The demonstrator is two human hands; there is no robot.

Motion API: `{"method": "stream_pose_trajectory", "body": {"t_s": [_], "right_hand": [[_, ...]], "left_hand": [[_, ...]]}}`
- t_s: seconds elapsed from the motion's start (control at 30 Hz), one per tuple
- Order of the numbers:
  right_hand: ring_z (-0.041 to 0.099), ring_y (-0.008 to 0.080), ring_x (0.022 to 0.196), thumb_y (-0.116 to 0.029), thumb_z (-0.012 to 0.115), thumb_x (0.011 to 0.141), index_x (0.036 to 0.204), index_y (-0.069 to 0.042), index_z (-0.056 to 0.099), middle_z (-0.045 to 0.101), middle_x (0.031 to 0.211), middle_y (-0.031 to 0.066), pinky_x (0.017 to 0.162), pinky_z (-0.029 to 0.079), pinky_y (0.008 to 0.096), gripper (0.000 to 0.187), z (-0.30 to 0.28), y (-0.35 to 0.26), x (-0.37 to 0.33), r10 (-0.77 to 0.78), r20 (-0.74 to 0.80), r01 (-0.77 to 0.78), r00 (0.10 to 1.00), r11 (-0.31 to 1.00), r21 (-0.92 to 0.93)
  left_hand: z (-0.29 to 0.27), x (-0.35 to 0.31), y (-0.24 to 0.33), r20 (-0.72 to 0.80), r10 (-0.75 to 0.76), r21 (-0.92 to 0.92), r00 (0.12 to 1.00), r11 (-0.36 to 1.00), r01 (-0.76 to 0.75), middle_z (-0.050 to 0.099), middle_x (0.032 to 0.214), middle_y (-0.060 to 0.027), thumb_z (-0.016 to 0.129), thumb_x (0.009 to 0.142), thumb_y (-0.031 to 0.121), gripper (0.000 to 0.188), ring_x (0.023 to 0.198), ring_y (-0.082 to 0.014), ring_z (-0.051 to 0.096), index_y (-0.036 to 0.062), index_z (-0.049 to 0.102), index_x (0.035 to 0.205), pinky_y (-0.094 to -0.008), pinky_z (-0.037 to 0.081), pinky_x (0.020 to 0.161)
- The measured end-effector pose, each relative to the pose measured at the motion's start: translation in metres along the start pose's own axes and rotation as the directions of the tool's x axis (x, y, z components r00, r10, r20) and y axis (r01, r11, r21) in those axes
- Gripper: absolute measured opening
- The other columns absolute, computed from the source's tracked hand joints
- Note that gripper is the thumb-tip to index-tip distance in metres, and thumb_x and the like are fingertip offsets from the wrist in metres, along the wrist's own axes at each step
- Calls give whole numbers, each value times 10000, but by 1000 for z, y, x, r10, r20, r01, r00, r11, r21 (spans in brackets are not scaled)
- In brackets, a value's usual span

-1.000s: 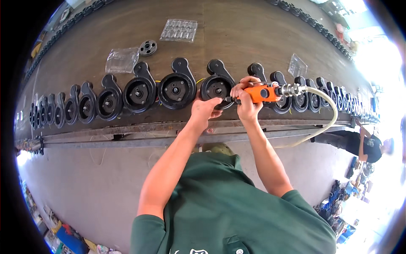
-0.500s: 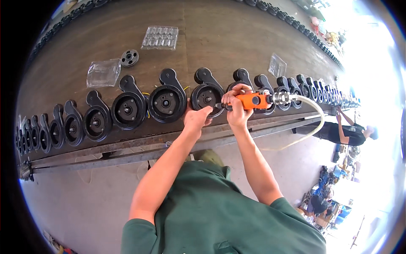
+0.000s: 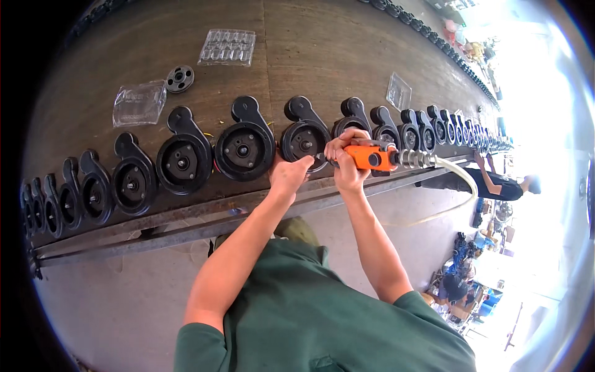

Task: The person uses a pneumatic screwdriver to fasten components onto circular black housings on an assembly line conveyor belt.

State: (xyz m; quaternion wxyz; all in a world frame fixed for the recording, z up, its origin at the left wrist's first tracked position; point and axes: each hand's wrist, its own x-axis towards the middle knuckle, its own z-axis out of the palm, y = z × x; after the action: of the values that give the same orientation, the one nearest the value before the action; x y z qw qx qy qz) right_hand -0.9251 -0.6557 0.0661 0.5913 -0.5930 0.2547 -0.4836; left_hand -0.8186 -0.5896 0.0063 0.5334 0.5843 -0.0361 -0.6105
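Observation:
My right hand [image 3: 348, 162] is wrapped around an orange air screwdriver [image 3: 367, 157], which lies sideways with its tip pointing left. That tip is close to the lower right rim of a black round housing [image 3: 307, 134] with a raised arm on top. At the same housing's lower edge, my left hand [image 3: 289, 177] grips the rim, its thumb stretched toward the tool tip and its other fingers mostly hidden. Directly left stands another black housing [image 3: 243, 150], with a central shaft and screws inside.
Similar housings [image 3: 184, 162] line the table's near edge both ways. Clear plastic trays [image 3: 227, 47] and a black wheel-like disc [image 3: 180, 79] lie beyond them. A pale air hose [image 3: 466, 186] loops down from the tool. At right, a person in dark clothes [image 3: 505, 188] is by the table.
My view has shifted and tilted slightly, so the table and the rows look displaced. Both hands keep nearly the same place at the housing, with the tool still held there.

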Motion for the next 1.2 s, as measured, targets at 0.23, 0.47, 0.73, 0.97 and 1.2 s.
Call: {"method": "stream_pose_trajectory", "body": {"t_s": [0.23, 0.47, 0.73, 0.97, 1.2], "right_hand": [[562, 190, 682, 74, 555, 795, 1014, -16, 498, 547, 741, 82, 654, 512, 330, 243, -1, 2, -2, -69, 81, 66, 994, 997, 43], [530, 190, 635, 28, 539, 769, 995, -28, 493, 519, 729, 86, 634, 506, 358, 237, 7, 4, 6, 47, 13, -47, 999, 999, -14], [546, 183, 667, 62, 530, 794, 1085, -6, 495, 536, 755, 80, 670, 507, 350, 301, 2, 5, 5, 49, -21, -50, 999, 997, -66], [581, 185, 654, 48, 590, 819, 1056, 19, 528, 588, 755, 102, 653, 525, 330, 247, -12, -37, 1, -103, -40, 103, 994, 995, 3], [585, 186, 674, 40, 583, 824, 1096, 15, 516, 595, 773, 105, 654, 527, 342, 281, -122, -56, 24, -145, 13, 141, 989, 978, 154]], "left_hand": [[-7, 17, -26, -24, 105, 76, 994, 992, -103, 653, 1152, -95, 755, 834, 192, 756, 770, -156, 672, 67, 355, 1463, -284, 574, 621], [-2, 20, -41, -88, 149, 34, 985, 989, -147, 644, 1136, -103, 709, 834, 188, 650, 799, -166, 672, 35, 428, 1400, -287, 582, 628], [0, 8, -24, 29, 20, -95, 999, 995, -17, 609, 1219, -108, 687, 871, 159, 605, 904, -173, 678, 57, 406, 1398, -317, 599, 632], [6, 4, -24, -48, 76, -192, 996, 978, -84, 615, 1188, -141, 657, 930, 159, 519, 907, -243, 703, 63, 391, 1366, -378, 625, 722], [44, -98, 26, 187, -325, -334, 927, 866, 371, 672, 1160, -172, 687, 984, 243, 425, 959, -255, 715, -33, 569, 1285, -384, 612, 776]]}}
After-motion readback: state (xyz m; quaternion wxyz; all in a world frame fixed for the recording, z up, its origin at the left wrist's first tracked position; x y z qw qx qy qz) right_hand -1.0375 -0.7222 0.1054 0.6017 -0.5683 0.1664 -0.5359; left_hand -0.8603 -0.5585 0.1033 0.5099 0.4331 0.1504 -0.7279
